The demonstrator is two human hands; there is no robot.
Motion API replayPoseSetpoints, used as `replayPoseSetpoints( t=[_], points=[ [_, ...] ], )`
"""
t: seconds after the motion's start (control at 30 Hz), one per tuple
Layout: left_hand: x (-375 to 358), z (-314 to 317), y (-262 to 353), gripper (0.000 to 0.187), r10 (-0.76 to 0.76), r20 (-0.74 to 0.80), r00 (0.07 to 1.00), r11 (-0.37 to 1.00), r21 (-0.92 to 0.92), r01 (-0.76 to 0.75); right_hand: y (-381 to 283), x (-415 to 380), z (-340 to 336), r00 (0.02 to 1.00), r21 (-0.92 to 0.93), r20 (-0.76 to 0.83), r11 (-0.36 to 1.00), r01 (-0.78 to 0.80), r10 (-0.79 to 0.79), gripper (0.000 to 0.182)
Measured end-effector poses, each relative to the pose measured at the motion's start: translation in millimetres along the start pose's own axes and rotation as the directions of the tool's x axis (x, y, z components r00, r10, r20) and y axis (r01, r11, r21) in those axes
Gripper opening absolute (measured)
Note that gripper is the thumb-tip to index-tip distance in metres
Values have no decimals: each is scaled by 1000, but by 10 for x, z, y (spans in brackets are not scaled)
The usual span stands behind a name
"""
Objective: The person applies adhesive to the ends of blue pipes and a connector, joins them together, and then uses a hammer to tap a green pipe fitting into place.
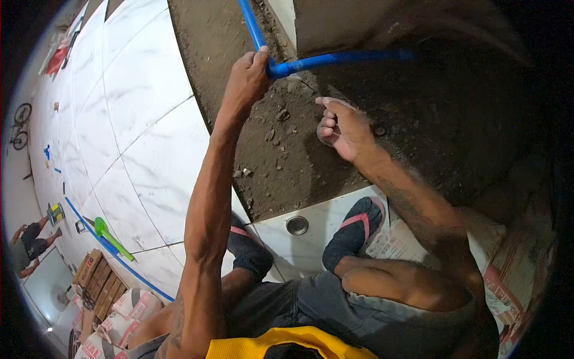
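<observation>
My left hand [250, 75] is closed around a blue plastic pipe [252, 24] at its corner, where a second length of blue pipe [341, 58] branches off to the right over the dirt. Below that branch is my right hand [345, 128], fingers curled, with thumb and forefinger pinched together. A thin dark strand [309, 87], like wire or cord, runs from near the pipe corner to this pinch. Bare dark soil [287, 158] with small stones lies under both hands.
White marbled tiles [140, 125] border the soil on the left. A round metal drain [296, 225] sits between my sandalled feet. Farther left are a green-handled tool [110, 236], a long blue pipe [143, 280], a wooden crate [98, 278], printed sacks [133, 305] and another person [30, 245].
</observation>
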State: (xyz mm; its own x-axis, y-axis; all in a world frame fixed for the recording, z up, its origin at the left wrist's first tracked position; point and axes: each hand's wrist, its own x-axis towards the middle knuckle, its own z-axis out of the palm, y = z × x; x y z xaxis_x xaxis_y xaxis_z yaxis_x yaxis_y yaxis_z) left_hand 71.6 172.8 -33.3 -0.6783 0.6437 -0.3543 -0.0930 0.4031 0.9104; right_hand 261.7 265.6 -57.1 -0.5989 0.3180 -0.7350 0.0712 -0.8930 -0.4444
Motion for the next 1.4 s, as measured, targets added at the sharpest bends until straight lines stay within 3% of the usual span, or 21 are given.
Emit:
replayPoseSetpoints(
  t=[0.1,0.27,0.47,0.57,0.73,0.87,1.07,1.17,1.4],
  points=[
    [-44,27,108,37,11,2,1000,1000,12,-11,105,94,-15,995,336,63,937,-99,82,17],
    [-9,57,141,37,-11,-11,1000,1000,18,11,146,231,229,996,421,87,906,-52,17,10],
    [-7,47,131,42,14,-37,999,1000,22,-13,71,-8,191,973,243,232,968,-67,9,18],
    [18,44,61,37,79,-32,996,997,12,-78,28,-145,140,977,200,211,980,-17,-26,20],
    [17,35,68,43,50,-48,998,998,38,-48,-141,-395,295,972,-16,159,984,176,-171,21],
    [8,62,22,38,48,-42,998,999,-13,-49,-279,-332,429,942,-280,101,900,335,-320,20],
    [-9,38,77,38,42,-16,999,999,-19,-42,-192,-381,373,912,-575,90,727,376,-400,21],
    [-2,64,49,37,99,-46,994,995,12,-99,-31,-416,197,927,-596,48,734,326,-372,20],
    [-7,64,106,37,44,-39,998,998,37,-43,-164,-292,282,878,-699,136,584,413,-458,19]
  ],
)
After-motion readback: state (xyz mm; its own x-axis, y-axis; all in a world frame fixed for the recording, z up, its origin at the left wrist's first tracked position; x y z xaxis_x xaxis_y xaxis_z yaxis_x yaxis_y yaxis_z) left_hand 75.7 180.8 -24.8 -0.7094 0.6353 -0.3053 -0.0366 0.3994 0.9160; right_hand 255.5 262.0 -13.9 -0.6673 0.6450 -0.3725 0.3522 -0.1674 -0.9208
